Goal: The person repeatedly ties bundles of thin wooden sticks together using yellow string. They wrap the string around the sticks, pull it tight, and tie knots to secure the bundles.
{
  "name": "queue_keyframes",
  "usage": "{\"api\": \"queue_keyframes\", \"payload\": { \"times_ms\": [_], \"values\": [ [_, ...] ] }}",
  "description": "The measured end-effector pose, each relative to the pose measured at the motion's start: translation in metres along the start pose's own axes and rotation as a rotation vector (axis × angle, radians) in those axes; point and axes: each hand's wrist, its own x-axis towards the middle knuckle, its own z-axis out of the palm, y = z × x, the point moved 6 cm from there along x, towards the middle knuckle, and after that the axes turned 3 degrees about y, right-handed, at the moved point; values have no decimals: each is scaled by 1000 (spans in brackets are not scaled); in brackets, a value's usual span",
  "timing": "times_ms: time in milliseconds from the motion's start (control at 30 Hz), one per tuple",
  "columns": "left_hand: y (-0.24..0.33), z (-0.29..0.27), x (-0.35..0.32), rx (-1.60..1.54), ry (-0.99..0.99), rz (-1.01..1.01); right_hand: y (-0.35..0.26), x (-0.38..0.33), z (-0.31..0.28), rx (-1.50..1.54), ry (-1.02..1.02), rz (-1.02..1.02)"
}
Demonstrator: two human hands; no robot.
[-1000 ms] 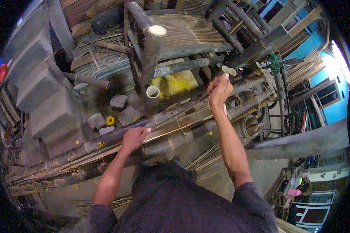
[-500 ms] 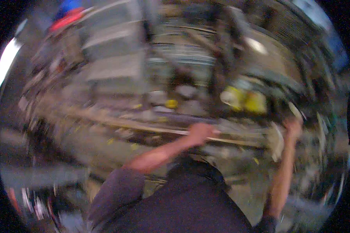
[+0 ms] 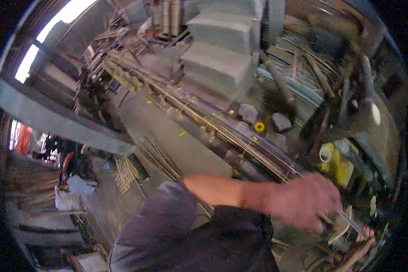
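Bundle of long bamboo strips (image 3: 222,131) runs diagonally across the workshop floor, lying on dark poles. A second ago both hands sat spread along it; now the view has swung and the left hand (image 3: 303,199), blurred, closes over the strips' near end. Right hand (image 3: 365,235) barely shows just beyond it; grip unclear. Yellow spool (image 3: 259,127) sits beside the bundle, concrete steps (image 3: 217,59) behind.

View swung left, left hand (image 3: 303,201) now blurred across the bamboo strips (image 3: 222,131), right hand (image 3: 367,235) dropped to lower right edge
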Motion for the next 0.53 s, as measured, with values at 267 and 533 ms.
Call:
{"api": "queue_keyframes", "payload": {
  "times_ms": [267,533],
  "values": [
    [-210,113,-96,105,-285,-625,-35,-89,213,515,-408,-110],
    [-220,148,-81,100,-549,-743,-48,-150,267,-1062,-401,-1367]
  ]
}}
